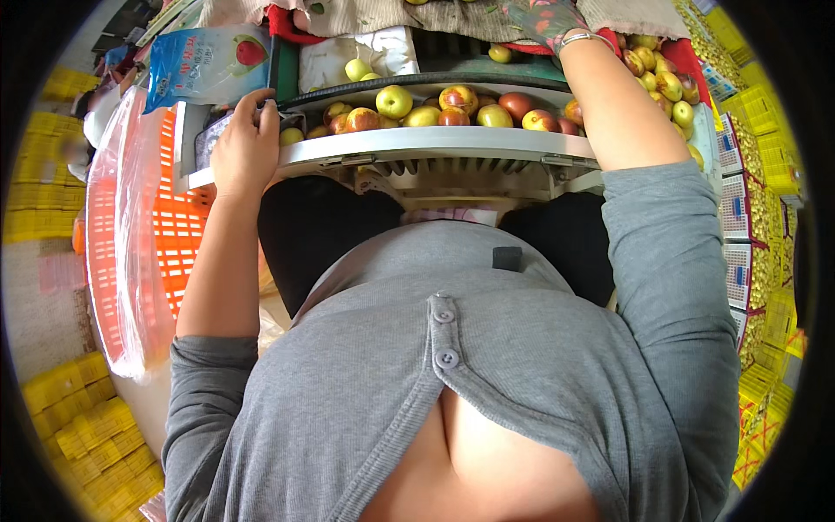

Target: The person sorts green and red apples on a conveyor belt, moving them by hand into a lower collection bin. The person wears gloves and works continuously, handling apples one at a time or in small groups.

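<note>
My bare left hand [246, 142] rests on the left end of the pale metal rail [430, 139], its fingers bent near a blue and white printed plastic bag [207, 65]. What its fingertips hold, if anything, is not plain. Behind the rail, jujube fruits [393, 102], green to red-brown, lie in a long trough. My right hand [543, 25], in a patterned glove, reaches to the far side, over the edge of the beige cloth [417, 19]; its fingers are blurred. One fruit [500, 53] sits just left of my right wrist, on the green surface.
An orange plastic basket [179, 241] with clear plastic film [134, 261] stands at the left. More fruits [668, 85] fill the right end, beside red cloth. Yellow crates [98, 430] are stacked on both sides. Blurred people are at the far left.
</note>
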Demonstrator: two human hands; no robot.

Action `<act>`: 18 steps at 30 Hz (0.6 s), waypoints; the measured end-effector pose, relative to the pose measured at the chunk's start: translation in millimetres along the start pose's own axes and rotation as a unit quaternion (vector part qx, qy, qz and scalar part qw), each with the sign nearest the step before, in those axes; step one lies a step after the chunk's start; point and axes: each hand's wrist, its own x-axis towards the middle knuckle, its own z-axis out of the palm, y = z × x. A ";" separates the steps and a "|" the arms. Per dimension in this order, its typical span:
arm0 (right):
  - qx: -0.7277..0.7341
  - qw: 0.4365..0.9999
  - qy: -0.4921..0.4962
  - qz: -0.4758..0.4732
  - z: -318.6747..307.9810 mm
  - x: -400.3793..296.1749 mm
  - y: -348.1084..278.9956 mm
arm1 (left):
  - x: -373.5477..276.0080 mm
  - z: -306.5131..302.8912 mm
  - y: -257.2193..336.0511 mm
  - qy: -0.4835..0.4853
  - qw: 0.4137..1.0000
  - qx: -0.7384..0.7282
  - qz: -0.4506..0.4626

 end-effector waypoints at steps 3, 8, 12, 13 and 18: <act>-0.028 1.000 0.011 -0.008 7.2 3.3 2.3 | -3.1 0.4 -1.0 0.013 1.000 0.003 0.022; -0.103 0.949 0.290 -0.070 72.3 20.2 40.6 | -3.9 3.1 -0.5 0.035 0.998 -0.025 0.044; -0.004 0.999 0.010 -0.037 -6.3 -11.8 -7.2 | -5.7 5.3 -10.5 0.049 0.997 -0.020 0.053; -0.010 0.999 0.017 -0.042 -4.4 -11.9 -7.5 | -4.9 5.7 -11.5 0.051 0.997 -0.023 0.060; -0.037 0.999 0.023 -0.033 2.6 -12.4 -0.1 | -5.3 4.1 -7.1 0.035 0.997 -0.032 0.055</act>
